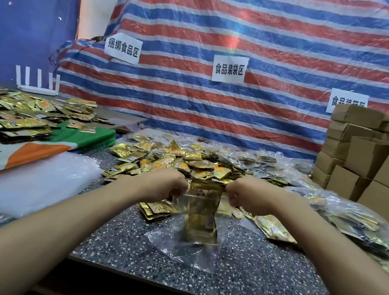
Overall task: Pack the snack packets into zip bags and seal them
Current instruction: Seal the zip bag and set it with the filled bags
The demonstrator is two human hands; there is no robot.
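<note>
A clear zip bag (198, 226) hangs upright over the speckled table (257, 278), with gold snack packets inside it. My left hand (170, 184) pinches the bag's top left corner. My right hand (244, 192) pinches the top right corner. The bag's lower end rests on the table and looks blurred. A heap of loose gold snack packets (173, 162) lies just behind both hands. A few more packets (156, 211) lie beside the bag on the left, and others (272, 227) on the right.
Filled clear bags (354, 221) pile up at the right. Stacked cardboard boxes (375, 161) stand at the far right. Another packet heap (16, 115) lies on a green, orange and white cloth (23, 154) at the left. A striped tarpaulin (252, 55) hangs behind.
</note>
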